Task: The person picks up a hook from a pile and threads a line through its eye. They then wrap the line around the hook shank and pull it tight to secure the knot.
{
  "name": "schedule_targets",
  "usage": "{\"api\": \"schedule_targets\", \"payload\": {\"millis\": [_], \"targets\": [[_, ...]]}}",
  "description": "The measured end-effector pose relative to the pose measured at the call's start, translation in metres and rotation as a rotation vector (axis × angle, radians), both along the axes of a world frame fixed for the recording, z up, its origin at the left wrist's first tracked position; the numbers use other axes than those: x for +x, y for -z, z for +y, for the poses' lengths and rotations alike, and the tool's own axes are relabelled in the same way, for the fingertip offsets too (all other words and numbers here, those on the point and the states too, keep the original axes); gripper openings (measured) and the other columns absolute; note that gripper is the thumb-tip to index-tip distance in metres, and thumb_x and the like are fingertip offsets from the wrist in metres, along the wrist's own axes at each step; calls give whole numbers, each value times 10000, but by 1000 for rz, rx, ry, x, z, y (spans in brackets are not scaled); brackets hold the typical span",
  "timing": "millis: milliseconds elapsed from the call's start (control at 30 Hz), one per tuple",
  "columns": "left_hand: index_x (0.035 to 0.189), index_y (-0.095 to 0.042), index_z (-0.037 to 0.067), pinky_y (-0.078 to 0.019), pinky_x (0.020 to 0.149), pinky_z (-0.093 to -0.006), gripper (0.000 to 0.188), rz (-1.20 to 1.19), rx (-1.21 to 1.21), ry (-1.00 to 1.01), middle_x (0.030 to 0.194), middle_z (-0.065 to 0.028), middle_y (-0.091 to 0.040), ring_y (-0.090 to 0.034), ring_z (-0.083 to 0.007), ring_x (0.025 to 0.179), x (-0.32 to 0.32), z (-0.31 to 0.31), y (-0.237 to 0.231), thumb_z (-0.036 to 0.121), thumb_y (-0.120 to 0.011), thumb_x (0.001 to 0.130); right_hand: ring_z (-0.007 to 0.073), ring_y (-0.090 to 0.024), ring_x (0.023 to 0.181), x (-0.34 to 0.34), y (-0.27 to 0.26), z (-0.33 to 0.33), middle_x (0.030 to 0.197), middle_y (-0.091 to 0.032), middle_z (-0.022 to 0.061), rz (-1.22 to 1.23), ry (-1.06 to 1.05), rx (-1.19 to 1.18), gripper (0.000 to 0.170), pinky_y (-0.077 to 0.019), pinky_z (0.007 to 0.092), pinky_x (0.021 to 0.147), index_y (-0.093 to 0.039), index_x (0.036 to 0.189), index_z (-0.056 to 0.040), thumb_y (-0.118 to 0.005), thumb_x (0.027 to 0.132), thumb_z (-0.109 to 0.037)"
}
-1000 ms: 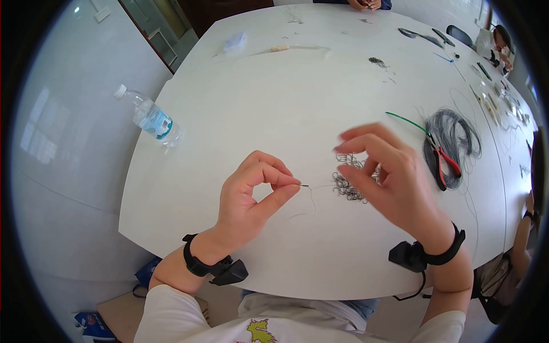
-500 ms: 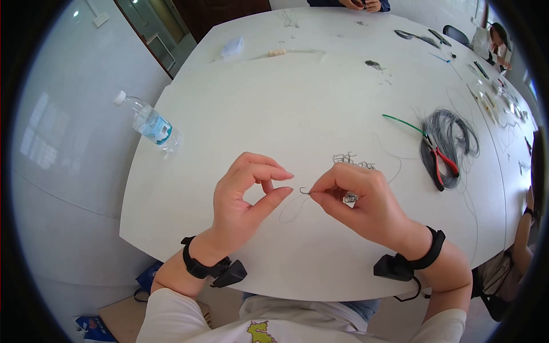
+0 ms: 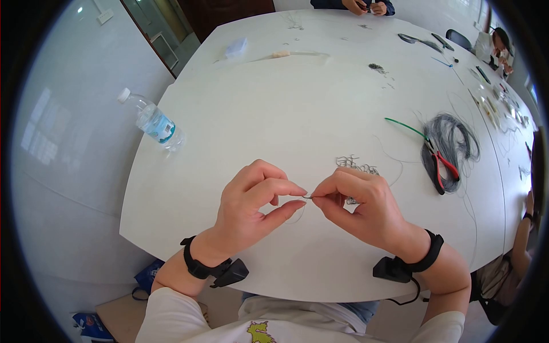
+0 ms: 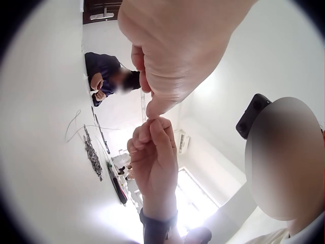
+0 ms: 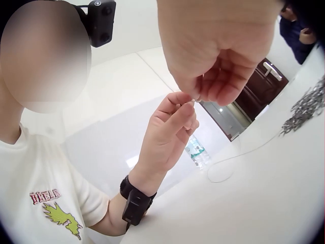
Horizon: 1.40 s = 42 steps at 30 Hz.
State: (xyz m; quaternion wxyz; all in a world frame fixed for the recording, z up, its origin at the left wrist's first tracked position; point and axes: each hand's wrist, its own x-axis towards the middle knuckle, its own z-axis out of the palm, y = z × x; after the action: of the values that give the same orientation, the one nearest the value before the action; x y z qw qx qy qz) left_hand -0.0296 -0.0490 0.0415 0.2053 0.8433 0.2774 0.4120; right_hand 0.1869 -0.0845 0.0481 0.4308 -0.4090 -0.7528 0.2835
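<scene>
In the head view a small dark fish hook (image 3: 307, 198) is held above the white table, between both hands. My right hand (image 3: 363, 200) pinches it between thumb and forefinger from the right. From the left, the thumb and forefinger of my left hand (image 3: 254, 197) close round its other end. A thin line (image 3: 298, 217) hangs below the hook in a loose curve. Behind my right hand lies a pile of fish hooks (image 3: 357, 164), partly covered by it. In the left wrist view the fingertips of both hands meet and mostly hide the hook.
Red-handled pliers (image 3: 440, 163) lie on a bundle of grey line (image 3: 460, 137) at the right. A water bottle (image 3: 153, 121) stands at the table's left edge. A clear box (image 3: 235, 48) and a small hook pile (image 3: 376, 67) lie farther back. Other people sit around the table.
My right hand has come left from over the hook pile and taken the hook. My left hand released the hook, then moved its fingertips back round it.
</scene>
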Motion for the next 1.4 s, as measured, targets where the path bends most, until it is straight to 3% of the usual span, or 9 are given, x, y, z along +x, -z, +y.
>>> {"api": "schedule_targets", "payload": {"millis": [267, 333, 767, 1033, 1400], "targets": [[855, -721, 93, -481, 531, -216, 230, 94, 90, -14, 884, -26, -566, -570, -97, 674, -3, 1, 2, -62, -808, 709, 133, -621, 625, -1, 3, 0, 738, -632, 54, 77, -34, -100, 39, -498, 262, 537, -645, 879, -24, -672, 851, -24], [845, -716, 177, -379, 596, -265, 243, 61, 105, -54, 819, 49, -582, -482, -122, 656, 0, 0, 3, 48, -836, 679, 132, -614, 613, -1, 4, 0, 719, -630, 60, 95, -40, -109, 35, -497, 259, 541, -642, 879, -16, -667, 865, -36], [816, -677, 149, -373, 649, -274, 214, 149, 213, -44, 782, 43, -587, -498, -126, 621, 1, 1, 0, 65, -828, 689, 125, -554, 536, -5, 7, -1, 648, -607, 51, 86, -32, -242, 83, -460, 260, 524, -646, 880, -13, -665, 879, -95], [884, -636, 43, -462, 614, -248, 170, 45, -48, -8, 859, -50, -567, -553, -128, 695, -3, 2, -1, -66, -721, 785, 116, -572, 581, -2, 9, 1, 671, -617, 47, 161, 6, -236, 56, -468, 255, 551, -651, 886, -14, -660, 871, -67], [986, -665, 92, -462, 588, -249, 258, 54, -110, 57, 912, -32, -630, -560, -129, 649, -1, 4, 3, -3, -762, 766, 114, -582, 581, -2, 6, 1, 680, -629, 53, 130, -49, -282, 67, -473, 253, 551, -659, 902, -7, -656, 870, -65]]}}
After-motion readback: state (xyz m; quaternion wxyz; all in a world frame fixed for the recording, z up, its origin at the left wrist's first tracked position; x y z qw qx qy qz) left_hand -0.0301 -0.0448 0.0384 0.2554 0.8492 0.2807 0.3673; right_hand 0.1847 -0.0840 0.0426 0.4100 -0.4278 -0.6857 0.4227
